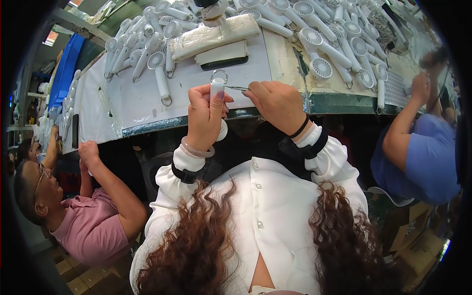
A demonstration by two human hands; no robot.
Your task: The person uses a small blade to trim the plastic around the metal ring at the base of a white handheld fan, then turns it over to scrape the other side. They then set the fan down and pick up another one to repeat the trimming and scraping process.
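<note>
My left hand (200,118) is closed around a white handheld fan (217,87), its handle end pointing up. The fan's round head shows below, beside my wrist. A metal ring (219,74) stands at the top of the handle. In a pinch, my right hand (279,104) holds slim metal tweezers (237,88), whose tips reach the handle end near the ring. Whether the tips grip the ring cannot be told. Both hands are just over the table's front edge.
Many white handheld fans (322,68) lie heaped across the back and right of the table (142,103). A padded white roll (216,37) sits beyond my hands, near a dark-edged pad (224,63). People work at left (93,211) and right (418,152).
</note>
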